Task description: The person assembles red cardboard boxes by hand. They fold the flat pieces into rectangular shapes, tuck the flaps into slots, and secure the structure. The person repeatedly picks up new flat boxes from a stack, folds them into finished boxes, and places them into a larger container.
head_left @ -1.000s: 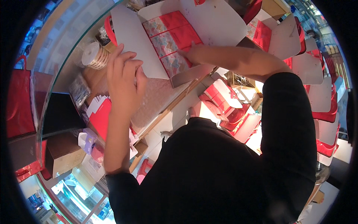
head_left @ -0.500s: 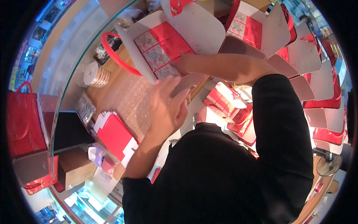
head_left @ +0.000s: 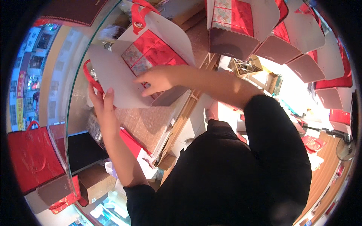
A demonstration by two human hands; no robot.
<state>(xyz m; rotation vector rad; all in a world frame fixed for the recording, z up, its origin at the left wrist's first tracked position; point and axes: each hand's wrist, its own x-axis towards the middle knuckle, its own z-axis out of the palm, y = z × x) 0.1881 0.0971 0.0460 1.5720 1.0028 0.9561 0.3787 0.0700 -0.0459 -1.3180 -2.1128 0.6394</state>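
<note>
An opened gift box (head_left: 174,34) with pale inner walls and red handles stands on the wooden counter. Red and floral-patterned small boxes (head_left: 153,50) fill it in rows. My left hand (head_left: 101,103) grips the lower edge of its left side flap (head_left: 117,77) beside a red handle (head_left: 89,77), thumb on the inner face. Over the near corner of the small boxes is my right hand (head_left: 160,80), thumb and fingers apart. Its palm side is partly hidden, and I see nothing held in it.
More open gift boxes (head_left: 234,43) line the right side. A glass edge (head_left: 71,101) runs along the left, with a red bag (head_left: 36,154) beyond it. Red cardboard (head_left: 132,140) lies below my left hand; a brown carton (head_left: 98,180) sits nearby.
My left hand has moved left and now grips the box's flap by the handle. My right hand has shifted left and down over the small boxes. The flap leans further outward; the view has turned.
</note>
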